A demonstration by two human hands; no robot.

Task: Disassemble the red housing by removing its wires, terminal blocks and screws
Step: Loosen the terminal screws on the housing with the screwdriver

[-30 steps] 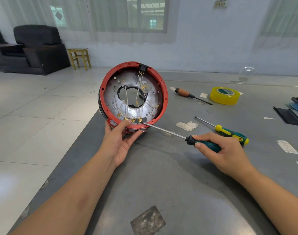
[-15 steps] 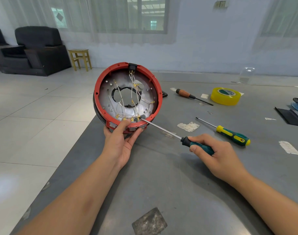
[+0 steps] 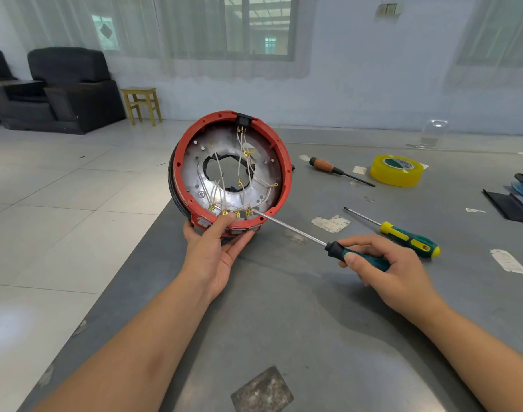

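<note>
The left hand point(image 3: 212, 251) holds the red housing point(image 3: 230, 171) tipped up at the surface point(image 3: 284, 322) edge. The right hand point(image 3: 385, 269) grips a screwdriver point(image 3: 358, 257), tip at the gold wire ends point(image 3: 236, 212). Next, I think, turn it steadily.

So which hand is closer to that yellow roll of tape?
The right hand. It grips a screwdriver on the side where the yellow tape lies; the left hand holds the red housing, farther away.

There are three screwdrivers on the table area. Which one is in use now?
The green-handled screwdriver gripped by the right hand, its tip inside the red housing. The yellow-green screwdriver and the wooden-handled screwdriver lie untouched.
</note>
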